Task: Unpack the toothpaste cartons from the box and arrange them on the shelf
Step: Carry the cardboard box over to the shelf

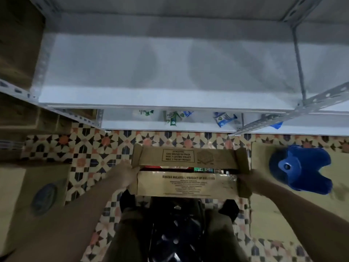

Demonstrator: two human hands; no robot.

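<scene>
- Cardboard box (188,173) sits lower centre of the frame, held between both hands above the patterned tile floor (90,148).
- Top flaps are partly parted; a narrow gap runs along the middle. Through it, red and green carton ends (204,169) show. Too blurred to read or count.
- Far flap has a printed stacking notice; near flap reads "BUATAN MALAYSIA / PRODUCT OF MALAYSIA".
- Left hand (124,172) is at the box's left end, touching the flap edge and side. Fingers seem wrapped on the cardboard, but blur hides the exact grip.
- Right hand (252,179) is at the box's right end, gripping the side flap there; fingers curl round the edge.
- White metal shelf (151,72) fills the upper half of the frame, with slotted-angle uprights at left and right. Its top board is bare white.
- Lower shelf level (198,126), just above the floor strip in mid frame, holds a few green and blue packets (223,119), spaced apart.
- Blue plastic stool (302,168) at right of the frame, standing on a flat cardboard sheet (268,214).
- More cardboard cartons (22,186) at lower left and stacked brown boxes along the left edge.
- Person's legs and dark shoes show at bottom centre, under the box.
</scene>
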